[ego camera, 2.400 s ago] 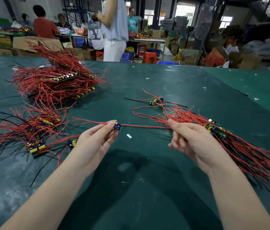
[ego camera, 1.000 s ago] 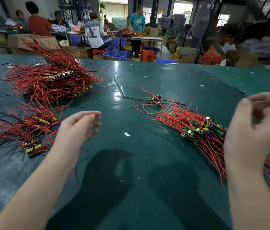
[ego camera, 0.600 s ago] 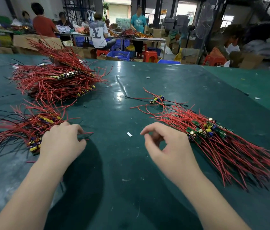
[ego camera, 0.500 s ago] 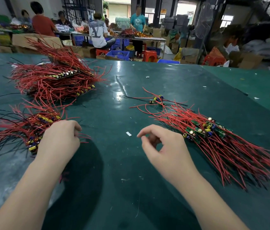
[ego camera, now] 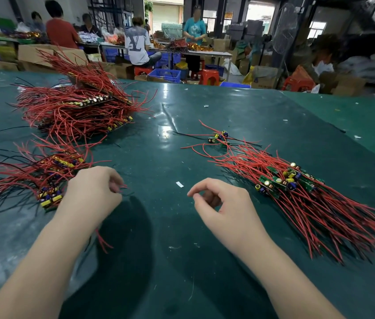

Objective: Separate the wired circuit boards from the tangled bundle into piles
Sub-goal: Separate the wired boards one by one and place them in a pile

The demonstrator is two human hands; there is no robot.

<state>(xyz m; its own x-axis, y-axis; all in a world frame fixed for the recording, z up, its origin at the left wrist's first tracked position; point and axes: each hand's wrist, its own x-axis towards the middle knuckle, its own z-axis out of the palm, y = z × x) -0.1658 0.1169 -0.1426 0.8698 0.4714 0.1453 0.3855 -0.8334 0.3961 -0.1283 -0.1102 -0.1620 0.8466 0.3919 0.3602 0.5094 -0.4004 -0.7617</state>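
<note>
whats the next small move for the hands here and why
Probably the right hand, loosely curled and holding nothing, reaches right to the tangled bundle to pick out one board. The left hand rests by the near left pile, fingers at red wire ends.

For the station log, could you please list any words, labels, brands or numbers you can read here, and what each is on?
"LV": large interlocked letters on the back of the grey T-shirt of a seated worker beyond the table.
Print on the teal T-shirt: blurred, unreadable.
Markings on the circuit boards in the right pile: too small to read.
Cardboard boxes behind: no legible text.
</note>
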